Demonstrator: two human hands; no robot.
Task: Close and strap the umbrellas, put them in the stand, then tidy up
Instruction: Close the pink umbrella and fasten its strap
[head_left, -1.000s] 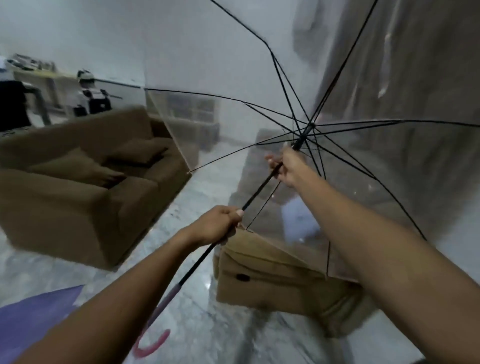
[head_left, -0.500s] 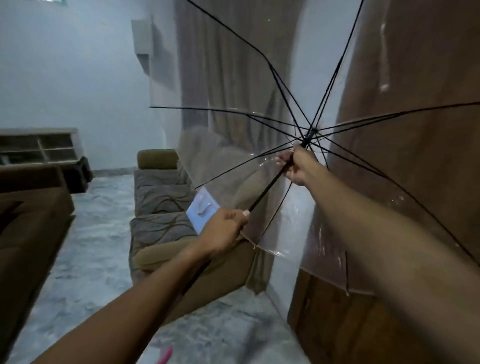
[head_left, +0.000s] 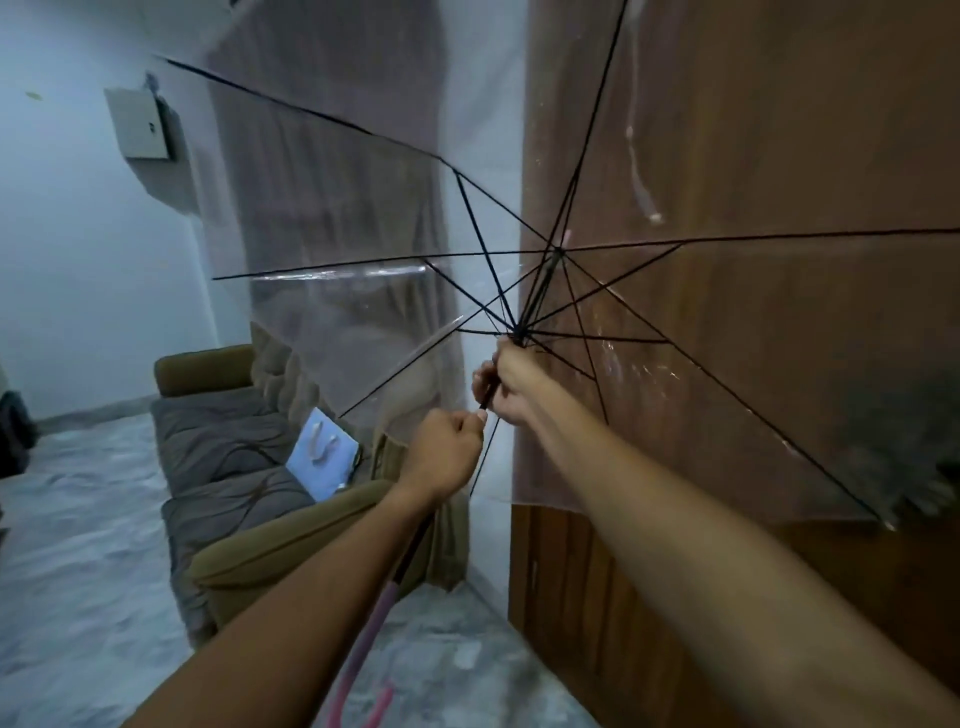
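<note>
Nearest the camera, the pink hooked handle (head_left: 363, 691) of the clear umbrella (head_left: 727, 364) hangs low between the person's forearms. The left hand (head_left: 447, 457) is wrapped around the dark shaft partway up, steadying it. Further along, the right hand (head_left: 511, 387) is closed on the shaft just below the runner (head_left: 518, 332), where the ribs meet. The canopy is spread wide open, held up in front of the person. To close it well, the left hand should probably hold the shaft firm while the right draws the runner straight down. A wooden door (head_left: 779, 130) stands close behind the canopy, a sofa (head_left: 234, 467) with a blue bag (head_left: 322, 460) to the left; the ribs could catch either.
</note>
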